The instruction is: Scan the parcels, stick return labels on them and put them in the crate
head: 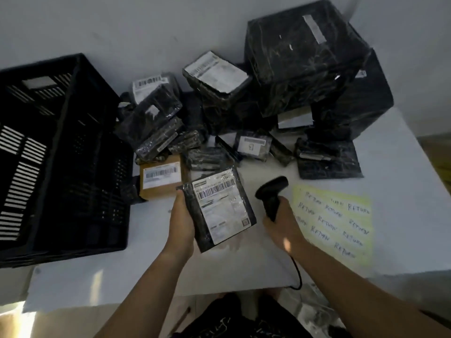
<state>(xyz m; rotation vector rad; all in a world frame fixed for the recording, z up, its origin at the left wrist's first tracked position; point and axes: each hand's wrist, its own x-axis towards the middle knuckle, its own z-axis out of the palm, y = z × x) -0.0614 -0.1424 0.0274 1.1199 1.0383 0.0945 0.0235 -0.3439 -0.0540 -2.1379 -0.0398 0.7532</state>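
My left hand (181,219) grips a flat black-wrapped parcel (219,211) by its left edge, with its white barcode label facing up, above the white table (400,167). My right hand (284,224) holds a black handheld scanner (271,193) by its handle, its head pointing toward the parcel. A yellow sheet of handwritten "RETURN" labels (334,223) lies on the table to the right of the scanner. The black slatted crate (61,152) stands at the left.
A heap of several black-wrapped parcels (170,123) and one brown cardboard parcel (162,176) lies behind my hands. A very large black-wrapped box (314,67) stands at the back right. The scanner's cable (297,274) trails off the table's front edge.
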